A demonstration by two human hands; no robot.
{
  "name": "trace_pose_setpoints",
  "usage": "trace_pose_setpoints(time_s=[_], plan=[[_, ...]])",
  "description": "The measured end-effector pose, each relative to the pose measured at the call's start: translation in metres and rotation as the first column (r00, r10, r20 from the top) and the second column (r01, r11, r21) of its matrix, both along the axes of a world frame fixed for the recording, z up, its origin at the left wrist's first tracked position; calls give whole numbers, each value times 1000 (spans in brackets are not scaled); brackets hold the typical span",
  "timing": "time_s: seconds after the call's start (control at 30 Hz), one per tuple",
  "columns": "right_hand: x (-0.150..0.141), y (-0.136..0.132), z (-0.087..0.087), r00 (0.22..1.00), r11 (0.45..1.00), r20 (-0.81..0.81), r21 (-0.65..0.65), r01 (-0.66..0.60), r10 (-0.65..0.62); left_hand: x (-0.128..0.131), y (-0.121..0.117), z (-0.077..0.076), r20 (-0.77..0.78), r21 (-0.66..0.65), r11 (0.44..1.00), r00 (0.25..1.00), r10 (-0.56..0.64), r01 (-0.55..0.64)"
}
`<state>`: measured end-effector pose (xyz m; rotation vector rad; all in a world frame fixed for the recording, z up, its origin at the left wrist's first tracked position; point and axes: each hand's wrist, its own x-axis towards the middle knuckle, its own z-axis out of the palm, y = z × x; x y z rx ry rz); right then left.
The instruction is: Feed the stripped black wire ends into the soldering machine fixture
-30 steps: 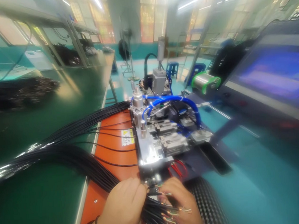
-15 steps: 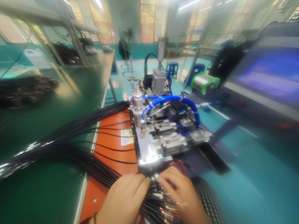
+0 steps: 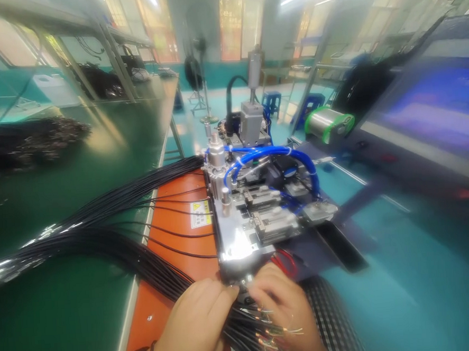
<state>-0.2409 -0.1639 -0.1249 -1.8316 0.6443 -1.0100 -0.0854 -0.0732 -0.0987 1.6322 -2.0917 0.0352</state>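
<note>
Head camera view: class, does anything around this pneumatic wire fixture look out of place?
A loose pair of red-handled pliers lies on the dark machine plate at the near edge of the pneumatic fixture, just past the right hand. It looks odd because a loose tool sits tucked against the machinery.

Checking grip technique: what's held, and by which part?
The left hand grips the black cable bundle near its stripped ends; whether the right hand holds it is unclear.
</note>
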Motion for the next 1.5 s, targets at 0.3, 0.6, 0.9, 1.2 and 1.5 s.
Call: trace_pose_setpoints(time_s=[0.3, 0.6, 0.9, 1.2, 1.5], plan=[[-2, -1, 1, 1000, 995, -13, 102, 2, -1, 1, 2, -8, 17, 66, 998, 1000, -14, 12], [-7, -1, -7, 968, 951, -249, 294, 95, -20, 5, -6, 1, 66, 178, 984, 998, 10, -21], [-15, -13, -7, 963, 828, -197, 559, -43, 183, 6, -13, 1, 184, 171, 985, 982, -52, 20], [-11, -15, -13, 961, 788, -211, 615, -10, 177, 5, -16, 6, 208, 224, 974, 975, -74, 26], [-6, -19, -11, 950, 792, -280, 607, 64, 138, 3, -10, 3, 330, 249, 968, 940, -85, 0]])
